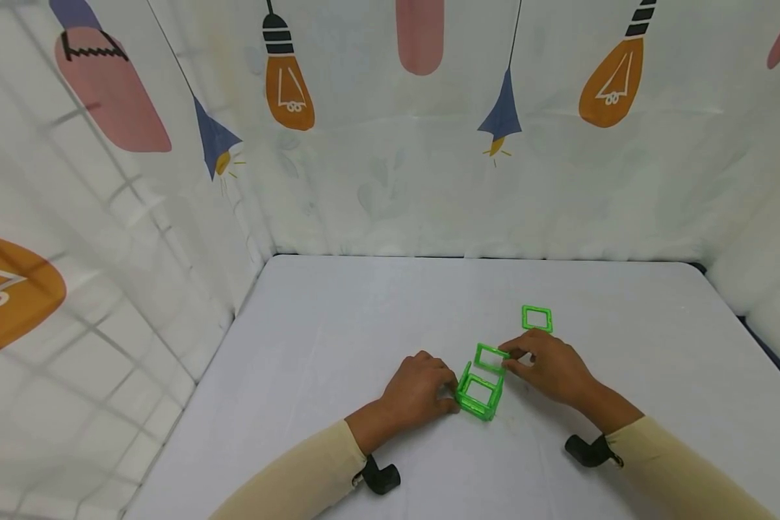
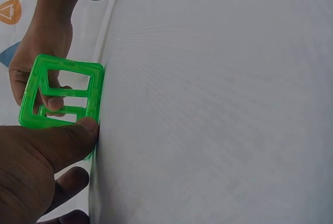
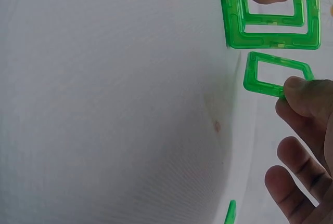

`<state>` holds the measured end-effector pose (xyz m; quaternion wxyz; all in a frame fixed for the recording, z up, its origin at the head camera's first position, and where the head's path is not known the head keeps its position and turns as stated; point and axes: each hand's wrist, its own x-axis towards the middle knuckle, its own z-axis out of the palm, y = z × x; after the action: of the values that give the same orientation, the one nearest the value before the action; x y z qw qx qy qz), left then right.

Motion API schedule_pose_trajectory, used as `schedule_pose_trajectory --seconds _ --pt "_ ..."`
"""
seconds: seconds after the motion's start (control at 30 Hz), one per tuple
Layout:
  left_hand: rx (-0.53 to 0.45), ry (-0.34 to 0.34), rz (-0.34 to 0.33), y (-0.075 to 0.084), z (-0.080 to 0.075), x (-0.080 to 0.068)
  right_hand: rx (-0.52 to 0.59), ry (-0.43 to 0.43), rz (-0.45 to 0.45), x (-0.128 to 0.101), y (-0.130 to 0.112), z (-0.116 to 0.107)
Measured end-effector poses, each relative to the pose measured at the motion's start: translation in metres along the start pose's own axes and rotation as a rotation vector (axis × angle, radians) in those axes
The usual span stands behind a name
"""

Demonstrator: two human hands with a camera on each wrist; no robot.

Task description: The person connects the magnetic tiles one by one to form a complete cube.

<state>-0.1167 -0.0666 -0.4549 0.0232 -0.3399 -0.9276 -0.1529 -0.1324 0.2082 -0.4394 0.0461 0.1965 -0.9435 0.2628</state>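
Observation:
My left hand (image 1: 417,390) grips the left side of a small box-like structure (image 1: 475,409) made of green, see-through square magnetic tiles, standing on the white table. In the left wrist view its thumb lies along a lower corner of one upright tile (image 2: 95,91). Between thumb and forefinger my right hand (image 1: 555,367) pinches a single green magnetic tile (image 3: 263,88) by one edge, its other fingers spread apart. That tile is tilted and sits close beside the structure's far side. Beyond the right hand lies another loose green square tile (image 1: 525,318).
The white tabletop (image 1: 351,310) spreads around both hands. A pale curtain (image 1: 390,188) printed with lamps and bulbs hangs behind it and along the left side. Black wrist cameras (image 1: 382,478) sit at both sleeve cuffs.

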Motion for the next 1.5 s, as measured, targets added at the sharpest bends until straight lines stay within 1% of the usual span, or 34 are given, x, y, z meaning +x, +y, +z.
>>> schedule_pose_trajectory --seconds 0.23,0.53,0.73,1.03,1.17,1.4,1.5 --pt "-0.004 0.003 -0.002 0.0022 -0.0025 -0.0008 0.012 -0.023 0.013 -0.0020 -0.0015 0.0016" --pt "-0.003 -0.004 -0.012 0.0015 -0.0015 -0.0005 0.032 -0.041 0.018 -0.0037 -0.0005 0.0056" --pt "-0.005 -0.005 -0.009 0.0017 -0.0011 -0.0003 0.044 -0.032 -0.012 -0.0040 -0.0011 0.0068" --pt "-0.001 -0.013 -0.017 0.0032 -0.0030 0.0004 0.057 -0.042 -0.059 -0.0047 -0.0008 0.0037" --pt "0.003 -0.012 -0.016 0.0031 -0.0025 0.0008 0.066 -0.051 -0.087 -0.0056 0.0004 0.0020" --pt "0.003 -0.009 -0.015 0.0028 -0.0018 0.0010 0.115 -0.084 -0.152 -0.0078 0.0047 0.0014" --pt "0.001 -0.007 -0.013 0.0031 -0.0017 0.0008 0.125 -0.088 -0.162 -0.0087 0.0056 0.0016"
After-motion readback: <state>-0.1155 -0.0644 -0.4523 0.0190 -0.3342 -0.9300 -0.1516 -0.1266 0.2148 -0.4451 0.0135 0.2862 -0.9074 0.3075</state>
